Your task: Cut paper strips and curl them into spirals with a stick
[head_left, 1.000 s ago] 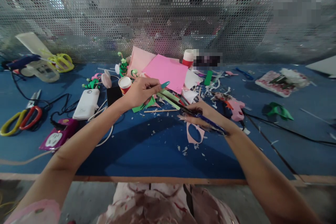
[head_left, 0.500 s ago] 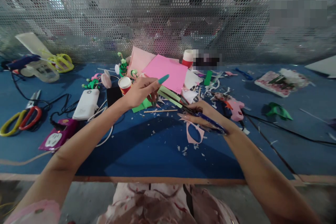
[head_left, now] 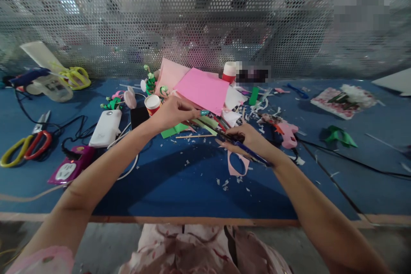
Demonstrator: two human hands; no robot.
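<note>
My left hand (head_left: pixel 175 113) is closed, its fingers pinching the end of a light green paper strip (head_left: pixel 209 126). My right hand (head_left: pixel 250 140) grips scissors (head_left: pixel 252 153) with dark blades and blue handles, which lie back along the wrist. Those blades reach leftward along the green strip, close to my left fingertips; whether they touch the strip is hard to tell. Behind both hands a bright pink sheet (head_left: pixel 204 90) rests on paler pink paper (head_left: pixel 170 75). Below my right hand lies a pink paper scrap (head_left: pixel 238 170) with a round hole.
Yellow-and-red scissors (head_left: pixel 38 141), a purple power outlet (head_left: pixel 71 165) and a white power bank (head_left: pixel 105 127) sit at left. Two red-and-white cups (head_left: pixel 153 103) stand among the papers. A pink glue gun (head_left: pixel 289 133) with a cord lies right. A perforated metal panel (head_left: pixel 128 30) rises behind.
My left hand's raised fingers have come down onto the green strip, the thumb lowering. The scissors and my right hand have shifted slightly left.
</note>
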